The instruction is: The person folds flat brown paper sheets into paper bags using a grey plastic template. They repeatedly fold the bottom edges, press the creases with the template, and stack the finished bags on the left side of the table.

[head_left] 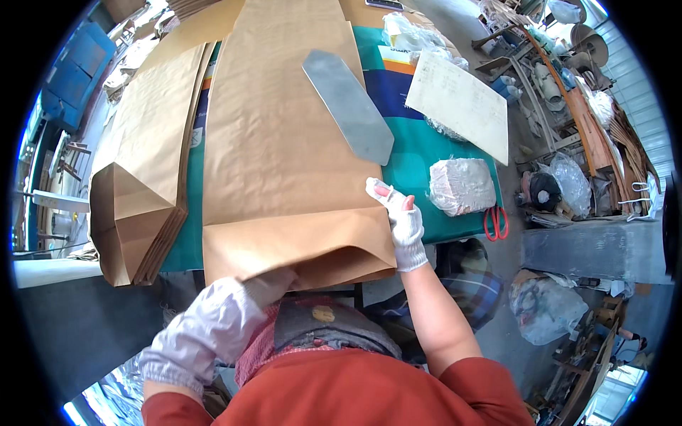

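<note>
A long brown paper bag (284,142) lies lengthwise in front of me, its near end folded back and gaping toward me. My left hand (273,284), in a white glove and a pale sleeve cover, reaches to the near left of that opening; paper hides its fingers. At the right corner of the fold is my right hand (400,216), in a white glove with bare fingertips, closed at the bag's edge. On the bag's right side rests a flat grey plate (349,106) with angled ends.
Left of the bag is a stack of folded brown paper bags (145,135). On the green table cover (412,149) sit a white wrapped bundle (462,186), red-handled scissors (496,224) and a pale board (460,99). Crumpled clear plastic (415,34) lies farther back. Clutter lines the right wall.
</note>
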`<act>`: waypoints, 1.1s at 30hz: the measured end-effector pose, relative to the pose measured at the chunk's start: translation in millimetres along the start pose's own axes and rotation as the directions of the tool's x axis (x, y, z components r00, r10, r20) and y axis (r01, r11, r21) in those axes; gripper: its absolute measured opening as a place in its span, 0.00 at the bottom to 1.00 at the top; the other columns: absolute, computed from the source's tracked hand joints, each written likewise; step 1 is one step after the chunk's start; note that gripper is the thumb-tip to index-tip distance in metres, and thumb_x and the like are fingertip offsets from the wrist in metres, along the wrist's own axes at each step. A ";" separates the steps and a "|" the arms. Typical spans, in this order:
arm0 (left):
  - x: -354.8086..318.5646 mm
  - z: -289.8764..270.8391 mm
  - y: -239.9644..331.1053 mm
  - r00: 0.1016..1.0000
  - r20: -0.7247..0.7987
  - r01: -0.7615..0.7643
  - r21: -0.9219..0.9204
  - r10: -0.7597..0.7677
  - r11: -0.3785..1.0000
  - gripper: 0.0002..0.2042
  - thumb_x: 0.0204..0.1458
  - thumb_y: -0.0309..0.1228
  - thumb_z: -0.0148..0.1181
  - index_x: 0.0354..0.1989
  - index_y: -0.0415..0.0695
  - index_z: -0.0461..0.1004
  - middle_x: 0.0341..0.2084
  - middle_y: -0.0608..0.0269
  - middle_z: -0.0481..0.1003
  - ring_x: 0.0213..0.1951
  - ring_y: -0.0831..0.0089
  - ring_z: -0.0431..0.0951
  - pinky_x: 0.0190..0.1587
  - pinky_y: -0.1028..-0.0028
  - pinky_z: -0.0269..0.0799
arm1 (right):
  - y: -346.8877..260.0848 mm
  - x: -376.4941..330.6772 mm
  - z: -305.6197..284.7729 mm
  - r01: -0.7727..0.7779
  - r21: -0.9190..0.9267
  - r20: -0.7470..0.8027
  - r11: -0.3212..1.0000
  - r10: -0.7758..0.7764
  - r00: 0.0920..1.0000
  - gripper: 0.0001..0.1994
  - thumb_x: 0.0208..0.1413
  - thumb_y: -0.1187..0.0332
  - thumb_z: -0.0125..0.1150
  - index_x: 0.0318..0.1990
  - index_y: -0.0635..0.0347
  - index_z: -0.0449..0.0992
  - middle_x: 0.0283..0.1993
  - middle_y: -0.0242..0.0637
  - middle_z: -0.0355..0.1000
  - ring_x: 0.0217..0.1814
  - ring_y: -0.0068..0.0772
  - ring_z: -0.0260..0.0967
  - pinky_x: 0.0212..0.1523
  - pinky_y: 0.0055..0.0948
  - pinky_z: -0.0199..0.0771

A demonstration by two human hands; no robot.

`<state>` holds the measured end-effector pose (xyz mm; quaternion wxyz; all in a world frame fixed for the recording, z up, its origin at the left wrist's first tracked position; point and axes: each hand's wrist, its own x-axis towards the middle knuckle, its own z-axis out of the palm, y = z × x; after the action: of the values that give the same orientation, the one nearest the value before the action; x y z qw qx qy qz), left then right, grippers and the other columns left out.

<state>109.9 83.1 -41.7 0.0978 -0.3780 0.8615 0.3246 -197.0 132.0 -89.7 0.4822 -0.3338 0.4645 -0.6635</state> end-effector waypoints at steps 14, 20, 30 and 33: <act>107.2 -47.2 16.3 0.900 0.006 -0.385 0.480 0.436 0.788 0.29 0.54 0.40 0.60 0.64 0.42 0.71 0.65 0.53 0.70 0.68 0.52 0.65 0.70 0.60 0.59 | -26.2 24.4 38.6 0.530 -0.827 0.513 0.188 -0.136 0.848 0.37 0.51 0.59 0.70 0.67 0.68 0.67 0.74 0.52 0.62 0.77 0.57 0.57 0.79 0.52 0.50; 122.5 -91.3 2.6 0.950 -0.296 0.065 0.490 0.095 0.869 0.32 0.56 0.42 0.60 0.68 0.40 0.65 0.70 0.57 0.64 0.69 0.57 0.62 0.71 0.62 0.57 | -22.8 21.1 48.0 0.511 -0.859 0.508 0.024 -0.090 0.857 0.36 0.51 0.59 0.70 0.65 0.69 0.68 0.75 0.54 0.59 0.77 0.59 0.56 0.79 0.54 0.49; 102.3 -143.3 43.1 0.982 -0.035 0.184 0.382 -0.185 0.906 0.29 0.60 0.47 0.56 0.67 0.45 0.70 0.67 0.57 0.68 0.64 0.60 0.70 0.65 0.62 0.66 | -29.7 21.9 62.3 0.503 -0.859 0.507 -0.093 -0.023 0.862 0.37 0.47 0.58 0.73 0.63 0.69 0.69 0.72 0.55 0.61 0.76 0.59 0.56 0.78 0.56 0.49; 23.7 -210.5 21.2 0.890 -0.138 -0.441 -0.498 0.434 0.747 0.33 0.66 0.54 0.51 0.67 0.37 0.69 0.68 0.49 0.68 0.69 0.58 0.68 0.74 0.60 0.55 | -36.6 15.9 52.9 0.465 -0.880 0.466 -0.094 0.012 0.885 0.38 0.45 0.57 0.75 0.61 0.71 0.70 0.72 0.56 0.60 0.75 0.60 0.55 0.78 0.56 0.50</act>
<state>94.4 -53.4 120.9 -0.0914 -0.1798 0.8074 0.5545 -166.9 105.1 -37.1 0.0363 -0.7551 0.6422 -0.1273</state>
